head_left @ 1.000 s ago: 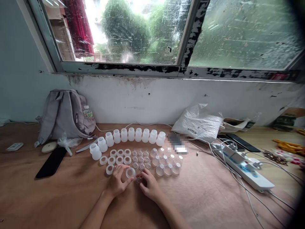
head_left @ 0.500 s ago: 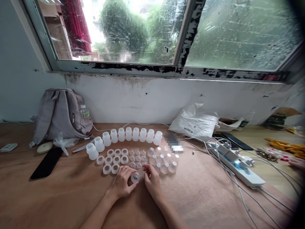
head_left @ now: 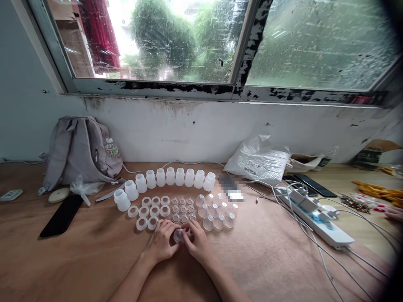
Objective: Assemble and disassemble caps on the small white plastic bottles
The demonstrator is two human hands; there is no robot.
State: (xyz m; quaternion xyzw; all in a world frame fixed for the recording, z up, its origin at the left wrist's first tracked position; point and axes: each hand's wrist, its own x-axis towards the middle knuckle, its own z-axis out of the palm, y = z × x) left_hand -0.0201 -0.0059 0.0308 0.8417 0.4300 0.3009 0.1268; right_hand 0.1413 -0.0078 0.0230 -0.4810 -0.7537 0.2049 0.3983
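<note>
My left hand (head_left: 162, 243) and my right hand (head_left: 197, 242) meet over a small white ring with a clear teat (head_left: 178, 235) held between their fingertips, just above the brown table (head_left: 78, 260). Beyond them lie loose white rings (head_left: 147, 212), small clear teats (head_left: 182, 209) and clear domed caps (head_left: 217, 212) in rows. Behind those, several small white bottles (head_left: 170, 178) stand in a curved line.
A grey backpack (head_left: 80, 149) with a water bottle leans at the back left, a black phone (head_left: 61, 214) lying in front of it. A white plastic bag (head_left: 260, 159) sits at the back right, and a power strip (head_left: 317, 220) with cables. Another person's hand (head_left: 394, 214) shows at the far right.
My left hand lifted a ring off the table, and my right hand brought a small teat to it. Both hands now close together on the joined piece.
</note>
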